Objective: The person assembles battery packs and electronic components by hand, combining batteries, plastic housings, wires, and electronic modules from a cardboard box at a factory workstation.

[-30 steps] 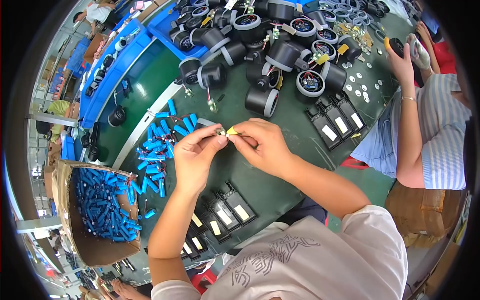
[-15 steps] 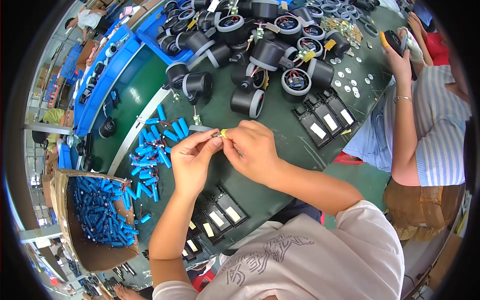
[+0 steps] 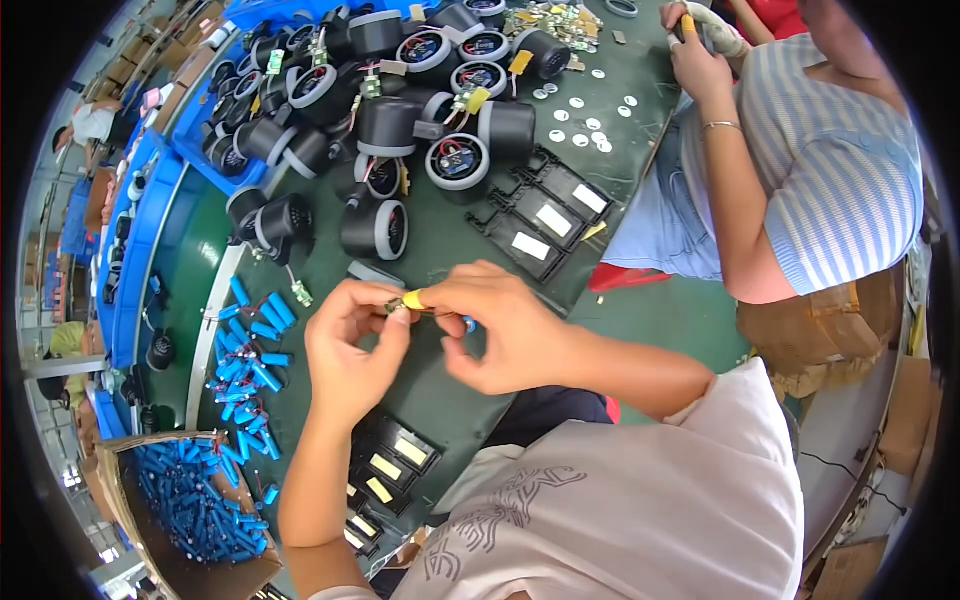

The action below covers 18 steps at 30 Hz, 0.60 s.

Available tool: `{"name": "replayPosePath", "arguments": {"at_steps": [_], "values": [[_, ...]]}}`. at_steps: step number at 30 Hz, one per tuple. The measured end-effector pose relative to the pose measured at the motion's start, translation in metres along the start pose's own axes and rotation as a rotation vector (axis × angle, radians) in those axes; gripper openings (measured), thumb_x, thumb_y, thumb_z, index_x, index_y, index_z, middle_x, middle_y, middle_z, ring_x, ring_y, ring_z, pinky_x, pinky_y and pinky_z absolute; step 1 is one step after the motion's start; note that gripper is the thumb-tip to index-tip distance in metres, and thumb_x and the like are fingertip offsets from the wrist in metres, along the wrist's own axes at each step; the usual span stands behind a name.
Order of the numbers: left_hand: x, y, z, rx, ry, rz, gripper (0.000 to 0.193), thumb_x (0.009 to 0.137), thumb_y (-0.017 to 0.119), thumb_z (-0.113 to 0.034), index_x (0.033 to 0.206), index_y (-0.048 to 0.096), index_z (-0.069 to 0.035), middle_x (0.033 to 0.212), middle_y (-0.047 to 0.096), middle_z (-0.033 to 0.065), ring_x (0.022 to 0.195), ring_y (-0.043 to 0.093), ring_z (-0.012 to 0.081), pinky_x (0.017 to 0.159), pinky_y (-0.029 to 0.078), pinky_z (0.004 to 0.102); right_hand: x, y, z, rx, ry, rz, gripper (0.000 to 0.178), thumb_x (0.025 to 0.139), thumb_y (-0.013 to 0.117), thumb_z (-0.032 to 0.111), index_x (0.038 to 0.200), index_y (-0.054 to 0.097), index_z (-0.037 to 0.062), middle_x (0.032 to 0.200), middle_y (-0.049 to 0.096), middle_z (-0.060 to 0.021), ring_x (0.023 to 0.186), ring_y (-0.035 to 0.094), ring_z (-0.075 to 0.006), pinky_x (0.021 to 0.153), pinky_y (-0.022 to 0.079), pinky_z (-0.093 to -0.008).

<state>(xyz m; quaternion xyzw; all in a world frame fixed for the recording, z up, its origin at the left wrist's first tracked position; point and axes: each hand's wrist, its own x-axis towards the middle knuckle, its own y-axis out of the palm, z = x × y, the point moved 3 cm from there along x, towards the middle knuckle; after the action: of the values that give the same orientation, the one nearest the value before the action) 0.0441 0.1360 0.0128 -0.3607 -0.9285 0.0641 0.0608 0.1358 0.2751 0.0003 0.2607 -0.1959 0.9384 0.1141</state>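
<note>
From here the dark green table point(image 3: 440, 236) bears heaped black cylindrical housings point(image 3: 388, 127), loose blue cylinders point(image 3: 266, 377), flat black casings point(image 3: 524, 207) and scattered white discs point(image 3: 593, 124).

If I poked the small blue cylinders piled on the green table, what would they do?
The small blue cylinders would probably roll, as their sides are round. They look straight, so likely stiff. Heaped so close, though, some might jam against neighbours.

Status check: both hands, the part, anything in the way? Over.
Left hand pinching small circuit board. Right hand, yellow-covered fingertip at board; blue piece by palm, grip unclear. Fingers partly hide board; grey-rimmed black housings piled beyond.
</note>
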Motion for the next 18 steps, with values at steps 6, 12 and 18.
{"name": "replayPosePath", "arguments": {"at_steps": [6, 12, 18], "values": [[0.030, 0.029, -0.003, 0.403, 0.104, 0.296, 0.019, 0.075, 0.064, -0.001, 0.091, 0.053, -0.003, 0.089, 0.063, 0.0088, 0.067, 0.056, 0.0126, 0.054, 0.043, 0.0232, -0.019, -0.066, 0.000, -0.251, 0.248, -0.130, 0.029, 0.068, 0.077, 0.004, 0.092, 0.060, 0.0010, 0.085, 0.063, -0.0115, 0.076, 0.063, -0.0288, 0.064, 0.050, -0.0348], [0.064, 0.052, -0.012, 0.419, 0.108, 0.367, 0.025, 0.079, 0.062, 0.003, 0.104, 0.061, 0.002, 0.098, 0.063, 0.0104, 0.087, 0.063, 0.0166, 0.072, 0.053, 0.0276, -0.017, -0.065, -0.032, -0.603, 0.180, -0.361, 0.024, 0.062, 0.082, 0.013, 0.068, 0.062, 0.0013, 0.077, 0.064, -0.0095, 0.062, 0.057, -0.0268, 0.056, 0.046, -0.0350], [0.068, 0.058, -0.003, 0.618, 0.148, 0.265, 0.022, 0.070, 0.065, 0.002, 0.092, 0.065, 0.002, 0.081, 0.063, 0.0094, 0.069, 0.064, 0.0158, 0.059, 0.053, 0.0251, -0.013, -0.051, -0.029, -0.812, 0.122, -0.246, 0.016, 0.069, 0.076, 0.011, 0.071, 0.064, 0.0005, 0.094, 0.061, -0.0113, 0.077, 0.058, -0.0259, 0.061, 0.046, -0.0330]]}}
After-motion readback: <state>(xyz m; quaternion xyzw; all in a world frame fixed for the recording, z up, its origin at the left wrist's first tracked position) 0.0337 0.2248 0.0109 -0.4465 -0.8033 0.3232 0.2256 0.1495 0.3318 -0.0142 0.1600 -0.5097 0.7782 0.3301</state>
